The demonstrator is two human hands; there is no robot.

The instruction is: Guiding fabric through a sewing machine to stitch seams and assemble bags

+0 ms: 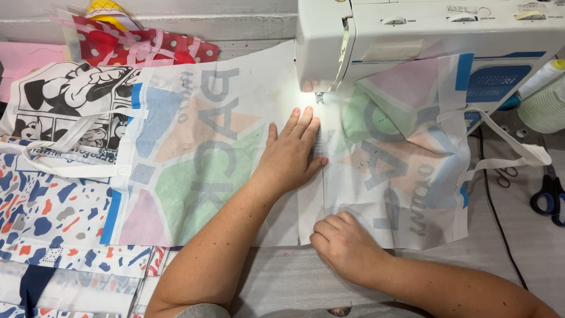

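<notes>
Table [529, 235]; scissors [550, 197] beside fabric [194, 165]

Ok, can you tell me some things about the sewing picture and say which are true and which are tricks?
1. The left hand lies flat on the white printed fabric. True.
2. The right hand holds the scissors. False: the blue-handled scissors lie alone at the right edge of the table; the right hand grips the fabric's near edge.
3. The sewing machine is white, with a light shining by its needle. True.
4. The red cloth with white dots lies under the needle. False: it lies far off at the upper left; the white printed fabric is under the needle.
5. A spool of pale thread stands right of the machine. True.
</notes>
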